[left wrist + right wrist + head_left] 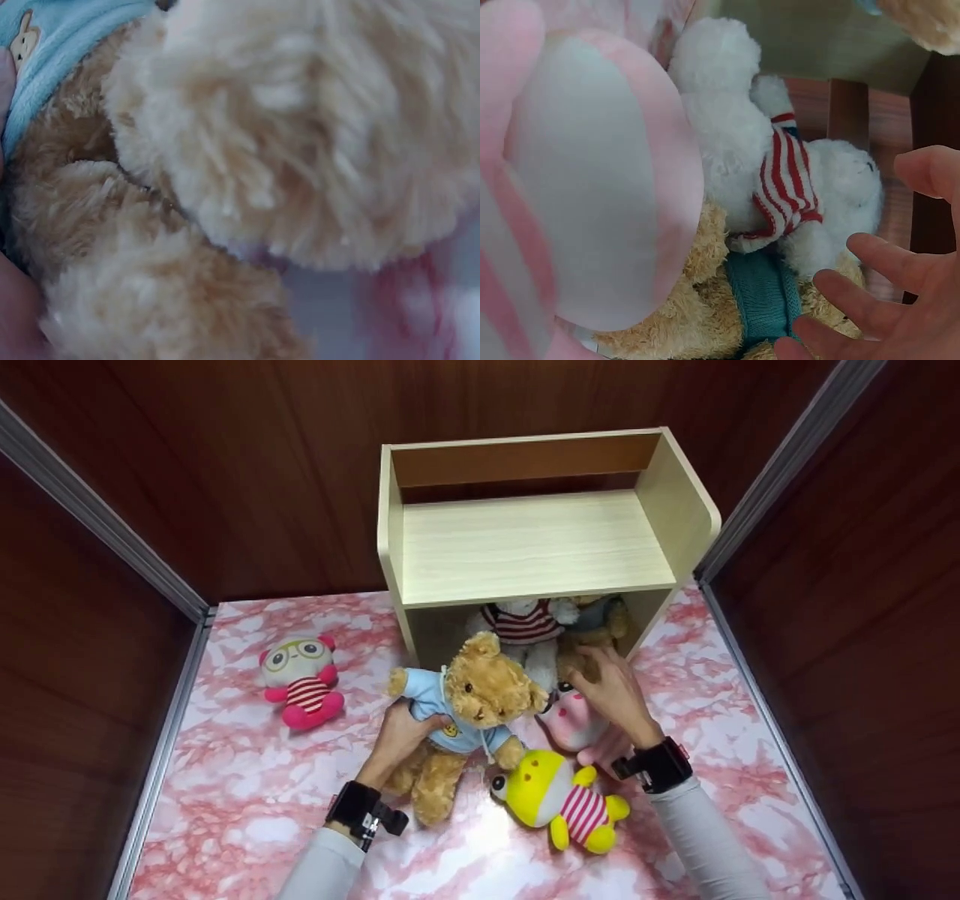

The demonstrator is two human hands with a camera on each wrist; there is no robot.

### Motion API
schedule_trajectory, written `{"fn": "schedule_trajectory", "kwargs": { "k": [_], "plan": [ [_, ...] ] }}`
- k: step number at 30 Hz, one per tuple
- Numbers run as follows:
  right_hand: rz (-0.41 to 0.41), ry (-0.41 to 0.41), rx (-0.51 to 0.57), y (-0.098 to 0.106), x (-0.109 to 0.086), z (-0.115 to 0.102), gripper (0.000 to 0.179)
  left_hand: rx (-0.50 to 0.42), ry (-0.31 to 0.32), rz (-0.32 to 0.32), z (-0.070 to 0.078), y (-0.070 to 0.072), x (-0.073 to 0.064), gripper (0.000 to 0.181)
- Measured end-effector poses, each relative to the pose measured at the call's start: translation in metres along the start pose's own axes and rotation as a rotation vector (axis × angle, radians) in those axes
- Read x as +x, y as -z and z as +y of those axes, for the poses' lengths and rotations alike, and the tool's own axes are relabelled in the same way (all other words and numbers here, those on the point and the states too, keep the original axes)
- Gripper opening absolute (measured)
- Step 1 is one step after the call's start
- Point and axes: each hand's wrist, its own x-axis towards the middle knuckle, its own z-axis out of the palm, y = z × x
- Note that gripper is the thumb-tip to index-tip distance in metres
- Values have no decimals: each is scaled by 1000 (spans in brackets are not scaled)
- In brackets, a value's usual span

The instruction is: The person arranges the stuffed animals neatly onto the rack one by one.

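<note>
My left hand [399,737] grips a brown teddy bear [487,694] in a light blue hoodie round its side, thumb across its front. The bear is upright and tilted, in front of the shelf opening; its fur fills the left wrist view. My right hand [616,690] is at the right of the opening, fingers spread and apart in the right wrist view [885,292]. Inside the lower compartment are a white plush toy [727,142] in a red-striped sweater and a brown bear with a teal knit top [761,300]. A pink plush toy [571,721] lies below my right hand, partly covered.
The pale wooden shelf unit [532,547] stands against the brown back wall. A yellow frog-like plush toy [541,791] lies on the pink marbled floor at the front. A pink panda plush toy [304,682] lies at left. Brown panels with metal edges enclose both sides.
</note>
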Motion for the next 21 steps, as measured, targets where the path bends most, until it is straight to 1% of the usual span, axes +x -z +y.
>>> {"fn": "schedule_trajectory", "kwargs": {
  "k": [3,7,10,12,14,16,18,21],
  "plan": [
    [-2,3,20,-1,-1,-1,48,-24,-25,10,2,-6,1,44],
    [-13,18,47,-2,-3,-4,46,-70,-31,19,5,-12,3,38],
    [-19,38,74,-3,-5,-5,43,-102,-23,24,7,-17,4,40],
    [-20,53,107,-5,-7,-7,39,-102,-15,38,8,-21,5,44],
    [-31,70,152,-8,-9,-8,34,-124,7,47,10,-26,5,45],
    [-64,74,215,-11,-12,-11,32,-135,18,59,11,-31,5,43],
    [-117,50,291,-13,-16,-15,32,-154,34,65,12,-36,4,40],
    [-215,-56,427,-17,-22,-21,44,-188,53,72,13,-43,3,39]
  ]
}}
